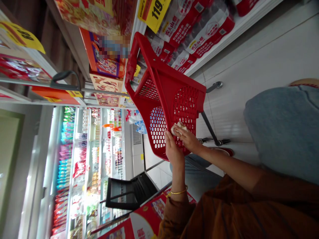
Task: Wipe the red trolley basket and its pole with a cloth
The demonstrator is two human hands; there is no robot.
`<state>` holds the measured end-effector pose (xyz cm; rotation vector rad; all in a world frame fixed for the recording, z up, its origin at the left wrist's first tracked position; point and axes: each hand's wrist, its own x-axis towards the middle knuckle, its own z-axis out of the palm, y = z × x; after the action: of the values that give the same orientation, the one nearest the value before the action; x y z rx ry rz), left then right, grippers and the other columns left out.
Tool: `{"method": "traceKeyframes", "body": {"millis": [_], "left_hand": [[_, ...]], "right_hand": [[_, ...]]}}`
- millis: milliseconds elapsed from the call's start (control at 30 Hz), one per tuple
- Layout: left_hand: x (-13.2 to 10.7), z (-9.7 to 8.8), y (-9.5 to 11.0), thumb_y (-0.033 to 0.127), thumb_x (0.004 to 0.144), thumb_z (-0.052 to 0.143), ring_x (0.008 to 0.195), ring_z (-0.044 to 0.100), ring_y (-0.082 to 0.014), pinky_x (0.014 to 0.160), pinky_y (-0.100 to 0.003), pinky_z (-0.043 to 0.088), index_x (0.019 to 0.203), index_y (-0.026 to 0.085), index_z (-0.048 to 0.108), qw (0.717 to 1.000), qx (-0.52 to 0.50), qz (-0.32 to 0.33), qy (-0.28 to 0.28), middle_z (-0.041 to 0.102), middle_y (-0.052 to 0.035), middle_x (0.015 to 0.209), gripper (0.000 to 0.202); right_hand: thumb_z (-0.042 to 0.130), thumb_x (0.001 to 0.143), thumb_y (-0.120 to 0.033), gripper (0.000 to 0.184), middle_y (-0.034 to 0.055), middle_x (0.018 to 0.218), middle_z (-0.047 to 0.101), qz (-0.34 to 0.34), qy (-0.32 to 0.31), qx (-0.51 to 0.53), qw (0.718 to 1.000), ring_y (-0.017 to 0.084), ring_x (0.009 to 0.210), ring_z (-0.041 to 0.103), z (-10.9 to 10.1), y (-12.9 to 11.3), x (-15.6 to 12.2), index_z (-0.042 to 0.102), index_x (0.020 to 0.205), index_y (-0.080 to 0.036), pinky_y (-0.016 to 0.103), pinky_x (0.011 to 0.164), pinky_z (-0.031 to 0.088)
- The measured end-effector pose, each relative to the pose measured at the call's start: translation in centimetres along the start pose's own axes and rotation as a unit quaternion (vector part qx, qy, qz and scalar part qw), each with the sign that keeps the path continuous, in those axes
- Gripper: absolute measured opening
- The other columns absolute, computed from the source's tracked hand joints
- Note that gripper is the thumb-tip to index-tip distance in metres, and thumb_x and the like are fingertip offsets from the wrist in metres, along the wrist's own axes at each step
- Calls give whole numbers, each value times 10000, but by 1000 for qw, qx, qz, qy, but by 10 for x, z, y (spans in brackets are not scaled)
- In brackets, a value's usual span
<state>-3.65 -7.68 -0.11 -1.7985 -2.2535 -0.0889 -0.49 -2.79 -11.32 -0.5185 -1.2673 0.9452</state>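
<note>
- Nearest: brown striped garment (231, 212), sleeves pushed up the forearms; denim-covered knee (281, 132) close by at the right edge of the view. Whole scene tilted sideways, floor toward the right.
- Left hand (175, 151): gold bangle (178, 191) at the wrist. Fingers nearly straight, side by side, laid along the cart's edge; cannot tell whether they clasp it, thumb not clearly seen.
- Right hand (188, 138): just beside the left, fingers stretched over a crumpled off-white cloth (183, 126), grasping it against the red side. Cloth partly hidden beneath the fingers.
- Red shopping cart (171, 79): directly ahead of both hands, tilted in view, perforated plastic walls, handle end toward the bottled drinks. Dark legs with casters (219, 142) on the pale tiled floor (231, 99).
- Behind the handle end: bottled drinks (209, 30) with red-and-white labels, packed on a white shelf; yellow price tag (155, 13) reading 119.
- Beside them: orange-and-purple box (107, 66), other printed boxes near it.
- Beyond: bright lit shelves (87, 159) of colourful packets, details blurred by glare.
- Lower in view: black framed object (129, 192), kind unclear; red printed packaging (149, 212) near the left forearm.
</note>
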Motion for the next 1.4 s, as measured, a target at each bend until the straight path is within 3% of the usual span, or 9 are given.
{"method": "traceKeyframes", "body": {"millis": [300,567,733,833,900,1000,1133,1267,1400], "left_hand": [[0,1,-3,-98,737,331,1391,326,-221,1077,-382,420,1506,250,162,1000,9,-3,6,307,-93,1532,861],[-1,-3,-8,-68,777,346,1398,316,-217,1087,-372,410,1508,221,161,999,17,26,-2,318,-113,1527,808],[15,-18,-15,135,903,426,1339,430,-250,1107,-452,374,1436,138,369,991,51,121,23,511,-169,1389,535],[37,-28,-15,186,911,444,1397,333,-247,1134,-474,322,1418,118,389,979,52,198,23,465,-164,1430,515],[56,-35,-14,209,906,458,1426,266,-242,1160,-504,252,1395,161,428,963,50,264,-18,426,-124,1467,492],[87,-44,-14,274,900,495,1383,357,-243,1179,-529,162,1314,209,522,917,60,379,-112,527,-100,1389,420],[129,-47,-17,320,879,530,1335,434,-260,1163,-532,225,1246,185,575,834,19,514,-198,610,-120,1288,393],[153,-35,-19,333,871,492,1167,593,-266,1084,-506,391,1106,131,639,768,-6,616,-177,699,-139,1096,343],[154,-24,-19,313,854,436,974,675,-259,935,-473,508,991,127,662,753,-33,643,-136,731,-121,943,323]], "right_hand": [[305,962,-82,522,58,1477,419,66,29,-47,996,207,1441,206,-5,33,-39,363,1438,-289,520,1153,286],[272,929,-25,611,81,1472,412,95,48,-85,991,230,1431,252,-13,49,-62,283,1475,-299,553,1141,308],[295,966,-119,542,94,1382,463,123,84,-74,986,233,1392,327,-16,32,-35,289,1473,-311,530,1131,346],[331,982,-203,484,85,1347,477,124,125,-54,983,229,1364,365,-17,13,-2,338,1450,-328,489,1123,370],[346,985,-226,470,80,1341,479,113,143,-45,982,219,1349,382,-17,2,18,350,1443,-333,467,1125,369],[336,990,-258,445,75,1346,480,133,173,-39,975,210,1327,406,-18,-3,37,381,1428,-323,438,1128,365],[314,994,-309,429,74,1376,471,172,206,-35,963,221,1339,394,-19,3,45,419,1409,-301,448,1140,343],[312,996,-285,453,65,1442,424,170,206,-37,963,222,1389,329,-13,2,52,352,1447,-306,482,1144,325],[334,983,-190,528,69,1459,404,128,164,-47,977,220,1407,301,2,-1,50,247,1485,-328,491,1142,330]]}}
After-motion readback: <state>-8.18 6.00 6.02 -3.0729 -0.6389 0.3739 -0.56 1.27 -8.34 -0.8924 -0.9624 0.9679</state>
